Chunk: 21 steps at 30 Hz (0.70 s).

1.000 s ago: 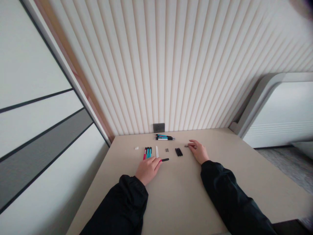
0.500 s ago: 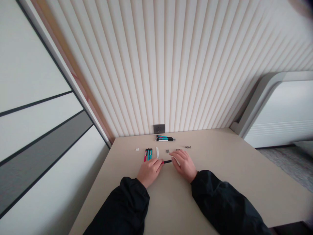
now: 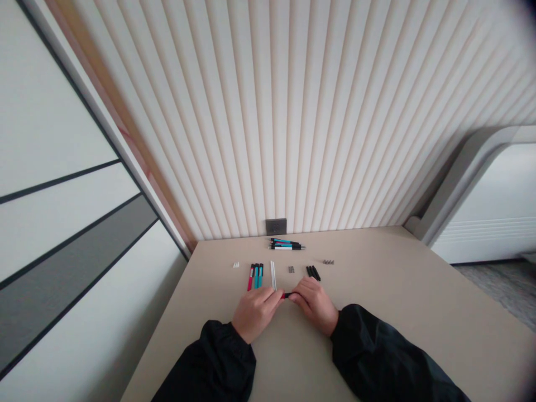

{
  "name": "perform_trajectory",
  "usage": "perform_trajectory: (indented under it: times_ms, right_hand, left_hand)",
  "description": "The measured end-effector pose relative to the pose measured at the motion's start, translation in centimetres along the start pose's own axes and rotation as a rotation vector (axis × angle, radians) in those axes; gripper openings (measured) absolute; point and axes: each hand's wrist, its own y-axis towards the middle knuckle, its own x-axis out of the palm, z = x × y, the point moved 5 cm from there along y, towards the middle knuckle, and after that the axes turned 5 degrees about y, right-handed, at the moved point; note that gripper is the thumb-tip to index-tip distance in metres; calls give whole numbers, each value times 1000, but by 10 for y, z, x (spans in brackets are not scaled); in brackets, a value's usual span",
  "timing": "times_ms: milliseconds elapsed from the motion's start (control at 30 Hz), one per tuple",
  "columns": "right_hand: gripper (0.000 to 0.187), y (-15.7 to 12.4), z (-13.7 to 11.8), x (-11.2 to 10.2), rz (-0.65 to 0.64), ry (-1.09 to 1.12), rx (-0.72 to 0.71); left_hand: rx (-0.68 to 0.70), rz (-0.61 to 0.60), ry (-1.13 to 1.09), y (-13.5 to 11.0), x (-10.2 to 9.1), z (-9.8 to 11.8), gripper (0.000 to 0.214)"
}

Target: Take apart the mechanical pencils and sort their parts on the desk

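Observation:
My left hand (image 3: 255, 311) and my right hand (image 3: 315, 304) meet over the beige table (image 3: 377, 312), both pinching a small red-and-black pen part (image 3: 287, 295) between their fingertips. Just beyond the left hand lie red and teal pen barrels (image 3: 255, 276) and thin white tubes (image 3: 273, 274). Small grey springs (image 3: 291, 269) and black pen pieces (image 3: 312, 272) lie just past the right hand. Further back, several assembled pens (image 3: 285, 244) lie in a row near the wall.
Tiny dark parts (image 3: 328, 261) sit to the right of the black pieces, and a small white piece (image 3: 237, 264) lies to the left. A grey wall socket (image 3: 276, 226) sits in the ribbed wall. A white cabinet (image 3: 489, 206) stands at right.
My right hand came left from the tiny dark parts at the right and closed on the free end of the pen part that my left hand holds. The camera tilted slightly.

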Motion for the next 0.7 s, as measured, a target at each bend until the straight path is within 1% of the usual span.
perform_trajectory:
  times_ms: [167,267,433,533,600,700]
  right_hand:
    - [22,-1,-7,-7,29,-49,-41]
    - [16,-1,-10,-11,29,-57,-61]
    - [18,-2,-4,-10,7,-56,-10]
    - [19,-3,0,-9,3,-49,8]
    - [12,-3,1,-10,8,-24,23]
    - [20,-3,0,-10,-8,-13,40]
  left_hand:
    - [0,-52,-32,1,0,1,19]
    - [-1,-37,-24,1,-1,0,20]
    - [-8,11,40,2,-3,-1,18]
    - [6,-8,57,3,-2,-1,19]
    - [-5,-29,62,3,-1,-2,20]
    - [-19,-41,51,3,0,-3,21]
